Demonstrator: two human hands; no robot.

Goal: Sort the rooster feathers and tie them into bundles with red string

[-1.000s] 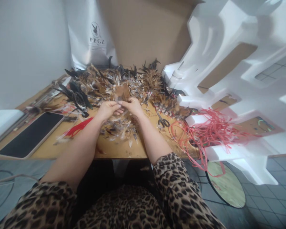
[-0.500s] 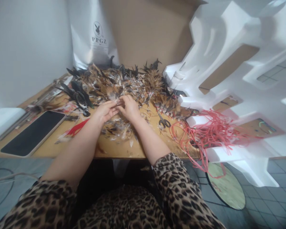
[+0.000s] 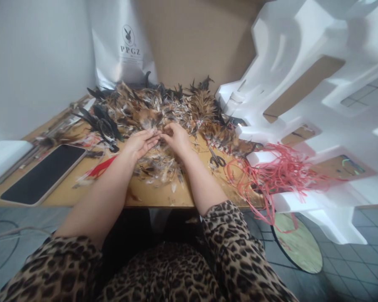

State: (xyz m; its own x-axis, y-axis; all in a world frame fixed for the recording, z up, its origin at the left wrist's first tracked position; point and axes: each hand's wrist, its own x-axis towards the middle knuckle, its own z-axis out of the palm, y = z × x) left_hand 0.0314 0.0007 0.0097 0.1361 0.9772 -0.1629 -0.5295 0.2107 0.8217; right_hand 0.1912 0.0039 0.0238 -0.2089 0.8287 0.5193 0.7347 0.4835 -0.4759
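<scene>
My left hand [image 3: 142, 143] is palm up over the table, thumb and forefinger pinched at the base of a small brown feather bunch [image 3: 149, 118] with grey down. Close beside it, my right hand [image 3: 178, 139] has its fingers bent together near the left fingertips. What is between the right fingers is too small to make out. Beyond both hands lies a wide heap of brown and black feathers [image 3: 204, 110]. Loose feathers and fluff [image 3: 159, 170] are scattered beneath the wrists. Dark-handled scissors [image 3: 217, 159] rest to the right of my right hand.
On the left are a phone [image 3: 45, 174], a red strip [image 3: 103, 167] and black feathers [image 3: 102, 121]. Tangled pink ribbon [image 3: 277, 172] hangs over the right table edge, beside white foam pieces [image 3: 321, 214]. A silver bag [image 3: 122, 69] and cardboard [image 3: 198, 42] stand behind.
My right hand has shifted slightly right, a little apart from my left fingertips. The brown feather bunch at the left fingertips shows more clearly.
</scene>
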